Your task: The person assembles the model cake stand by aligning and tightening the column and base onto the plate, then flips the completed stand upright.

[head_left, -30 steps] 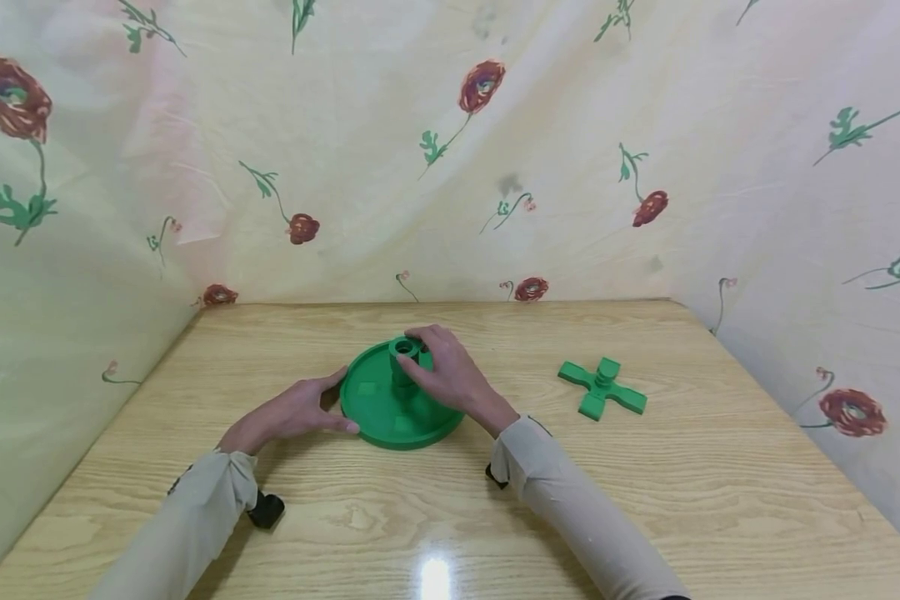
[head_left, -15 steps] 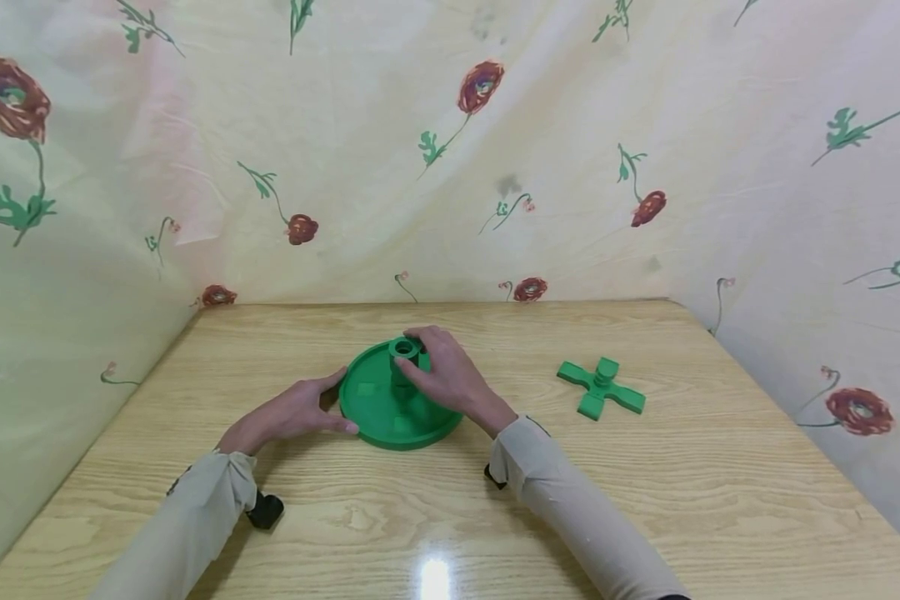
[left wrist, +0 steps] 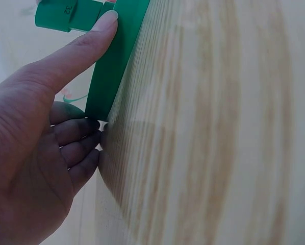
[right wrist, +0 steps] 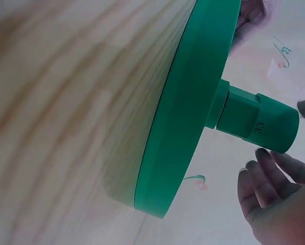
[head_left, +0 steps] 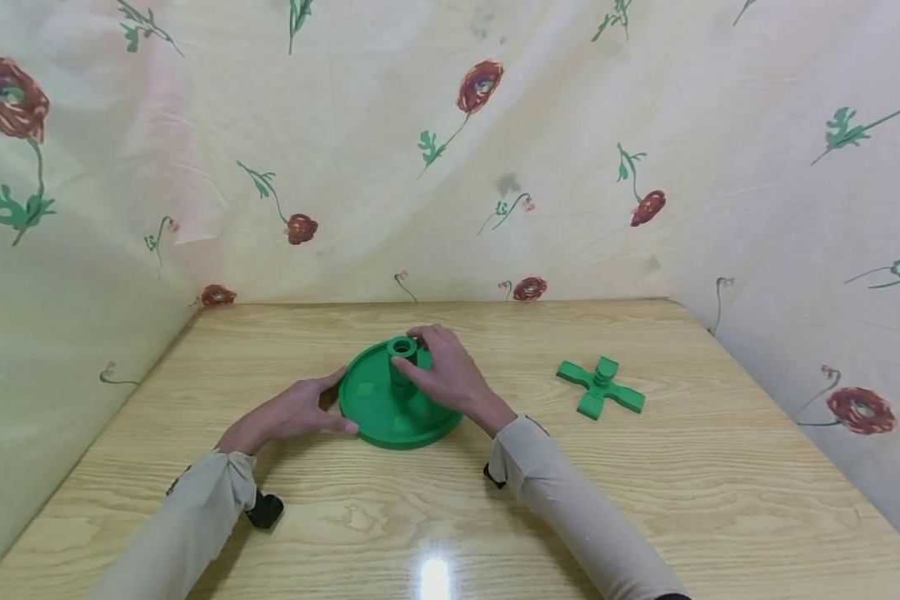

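Observation:
A round green base [head_left: 375,421] with a raised rim lies on the table in the head view. From its middle rises a hollow green post [right wrist: 277,122], marked 33 in the right wrist view. My left hand [head_left: 292,410] holds the base by its left edge, thumb at the front of the rim and fingers farther back. Around the top of the post, my right hand [head_left: 453,375] has its thumb on the near side and fingers behind. In the right wrist view a thin dark line shows where the post meets the collar on the base.
A green four-armed cross [head_left: 602,387] with a short stub in its centre lies to the right on the wooden table [head_left: 390,517]. Flower-patterned cloth [head_left: 345,150] hangs behind the table and along both sides.
The right thumb has shifted slightly left on the post. My left hand and the base have stayed in place.

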The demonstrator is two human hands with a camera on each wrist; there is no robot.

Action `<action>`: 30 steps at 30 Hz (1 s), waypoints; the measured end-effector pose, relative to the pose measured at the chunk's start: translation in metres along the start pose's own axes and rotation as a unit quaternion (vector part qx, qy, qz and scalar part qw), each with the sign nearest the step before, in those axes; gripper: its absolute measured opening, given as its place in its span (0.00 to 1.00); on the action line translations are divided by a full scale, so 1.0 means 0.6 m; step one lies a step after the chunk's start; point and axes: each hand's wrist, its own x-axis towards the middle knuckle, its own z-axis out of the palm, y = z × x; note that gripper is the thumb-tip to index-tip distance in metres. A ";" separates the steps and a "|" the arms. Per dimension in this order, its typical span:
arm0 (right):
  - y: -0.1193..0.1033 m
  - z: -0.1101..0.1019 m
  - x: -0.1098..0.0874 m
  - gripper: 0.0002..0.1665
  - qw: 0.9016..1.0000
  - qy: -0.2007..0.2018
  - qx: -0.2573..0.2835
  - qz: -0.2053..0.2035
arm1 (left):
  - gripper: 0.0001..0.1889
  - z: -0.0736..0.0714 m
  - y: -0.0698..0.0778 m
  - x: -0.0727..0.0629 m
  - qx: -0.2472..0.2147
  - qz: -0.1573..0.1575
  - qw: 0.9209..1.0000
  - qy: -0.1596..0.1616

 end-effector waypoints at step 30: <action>0.002 0.001 -0.002 0.33 1.000 0.006 0.002 -0.018 | 0.59 -0.001 0.000 0.000 -0.007 -0.014 1.000 -0.007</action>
